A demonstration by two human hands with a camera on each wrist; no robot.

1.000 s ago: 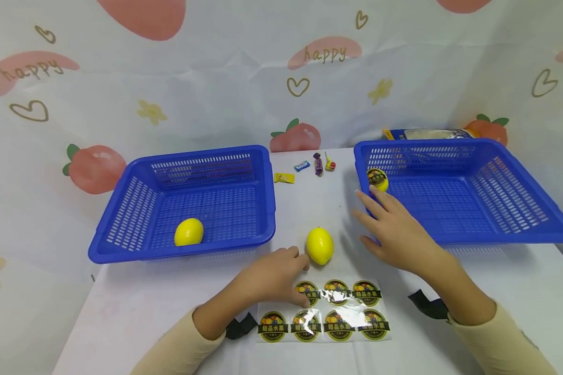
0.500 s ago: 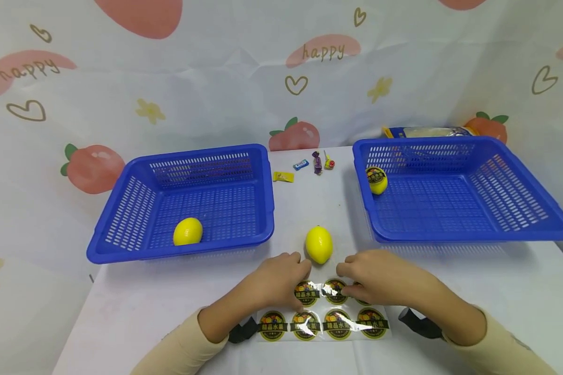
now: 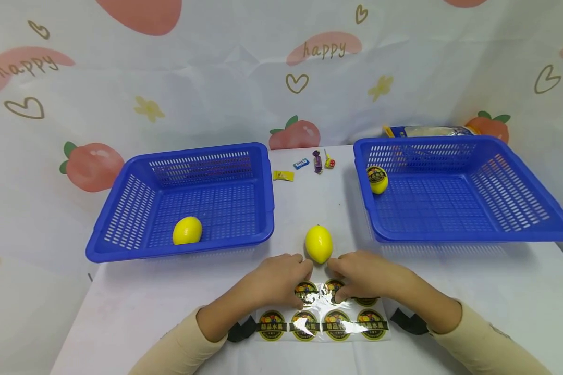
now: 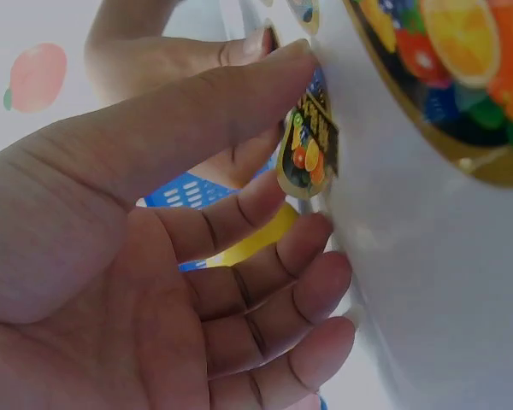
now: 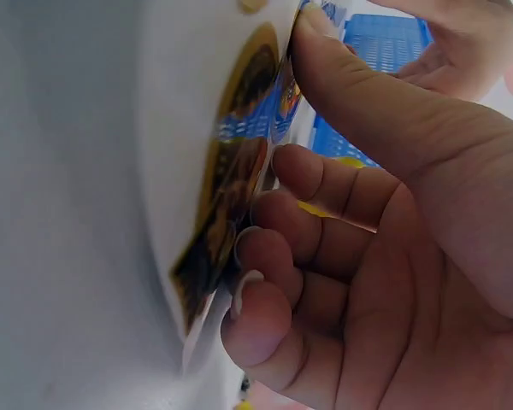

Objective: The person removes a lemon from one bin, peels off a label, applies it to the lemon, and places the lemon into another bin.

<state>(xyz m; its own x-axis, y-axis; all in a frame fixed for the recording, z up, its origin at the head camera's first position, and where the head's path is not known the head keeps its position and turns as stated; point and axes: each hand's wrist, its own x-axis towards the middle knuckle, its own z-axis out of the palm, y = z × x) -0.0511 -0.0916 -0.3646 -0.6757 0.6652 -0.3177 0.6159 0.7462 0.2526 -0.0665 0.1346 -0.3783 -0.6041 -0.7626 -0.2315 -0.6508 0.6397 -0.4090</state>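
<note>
A clear sheet of round fruit stickers (image 3: 342,333) lies flat in front of me. My left hand (image 3: 281,278) rests at its upper left part; in the left wrist view the thumb tip (image 4: 295,60) touches a sticker, with the other fingers loosely bent and a gap between them and the thumb. From the other side, my right hand (image 3: 368,273) touches the sheet's upper part, its thumb (image 5: 325,51) on the surface and its bent fingertips (image 5: 261,316) near the edge. Just beyond both hands stands a yellow lemon (image 3: 319,244), apart from the sheet.
A blue basket (image 3: 169,252) on the left holds a lemon (image 3: 187,230). The right blue basket (image 3: 469,235) holds a lemon with a sticker (image 3: 378,180). Several wrapped sweets, among them a yellow one (image 3: 283,175), lie at the back, and a package (image 3: 431,131) lies behind the right basket.
My right hand has come from beside the right basket down to the sticker sheet, then edged left. The left hand has stayed almost in place at the sheet.
</note>
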